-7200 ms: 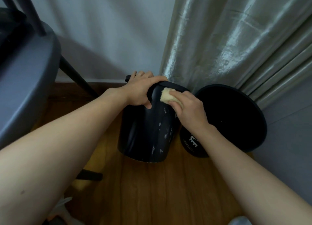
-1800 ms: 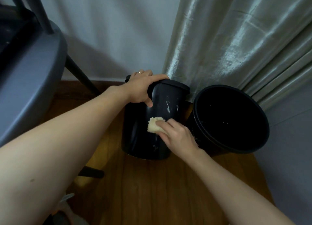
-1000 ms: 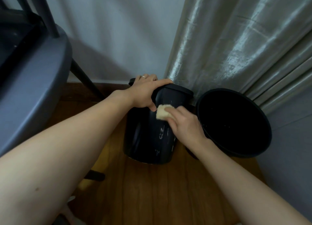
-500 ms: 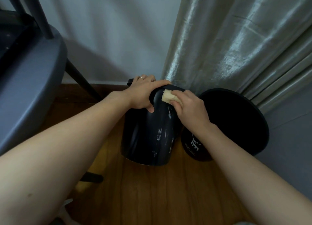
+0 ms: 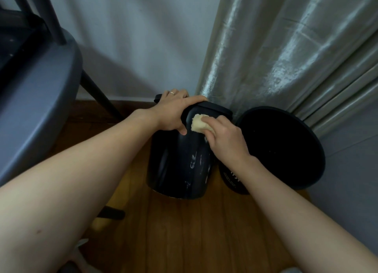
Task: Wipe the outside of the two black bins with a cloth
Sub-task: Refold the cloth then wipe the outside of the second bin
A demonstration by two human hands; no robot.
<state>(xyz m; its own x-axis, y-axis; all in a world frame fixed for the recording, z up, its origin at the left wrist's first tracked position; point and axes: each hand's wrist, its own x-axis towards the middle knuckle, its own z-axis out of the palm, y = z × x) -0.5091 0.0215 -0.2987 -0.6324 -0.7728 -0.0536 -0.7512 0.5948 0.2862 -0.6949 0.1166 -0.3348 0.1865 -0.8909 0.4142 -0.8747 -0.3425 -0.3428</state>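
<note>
While the left hand (image 5: 173, 113) grips the rim of the left bin (image 5: 178, 166), thumb down its side, the right hand (image 5: 225, 139) holds a yellowish cloth (image 5: 199, 125) in curled fingers, pressed against that bin's upper wall. Tilted on the wood floor (image 5: 204, 231), it touches the right bin (image 5: 276, 145), which leans against the curtain (image 5: 286, 57). A grey chair (image 5: 36, 92) stands left.

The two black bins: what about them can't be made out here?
Only the head view exists.
- Left bin: far side hidden by its own body; rim partly under the left hand.
- Right bin: white lettering blocked by the right forearm.
- Cloth: mostly hidden under the right hand.
</note>
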